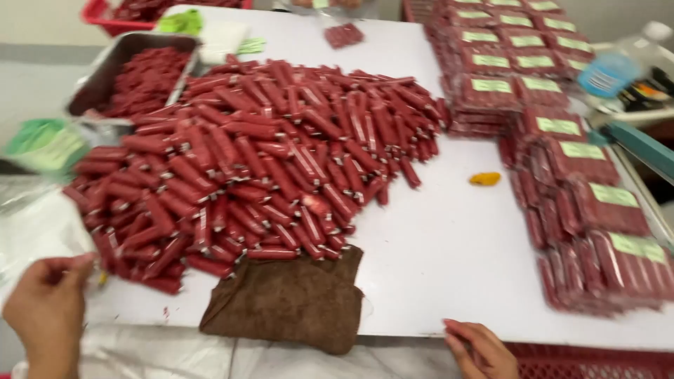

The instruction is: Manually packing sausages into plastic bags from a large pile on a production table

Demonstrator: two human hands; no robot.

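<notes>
Sausages: big loose heap of red sausage sticks (260, 161), spread over the left and middle of the white table (449, 245), near edge of the heap lying on a brown cloth (291, 302).
Packed so far: flat sealed packs with pale green labels (562, 147), stacked in rows along the right side and far right corner. Looks like a fair share done already.
Left to go: most of the heap, by the look of it, plus more sticks in the metal tray (137, 74) at far left. Roughly midway at a guess, maybe less.
Left hand (45, 309): at the near-left table corner, fingers curled and pinched on something small, too blurry to say what. Not touching the heap, just beside it.
Right hand (481, 347): resting on the near table edge, fingers loosely bent, holding nothing.
Open room: bare white stretch between heap and packs, only a small yellow scrap (484, 178) there.
Edges: packs sit close to the right rim; red crate (590, 361) below the near edge.
</notes>
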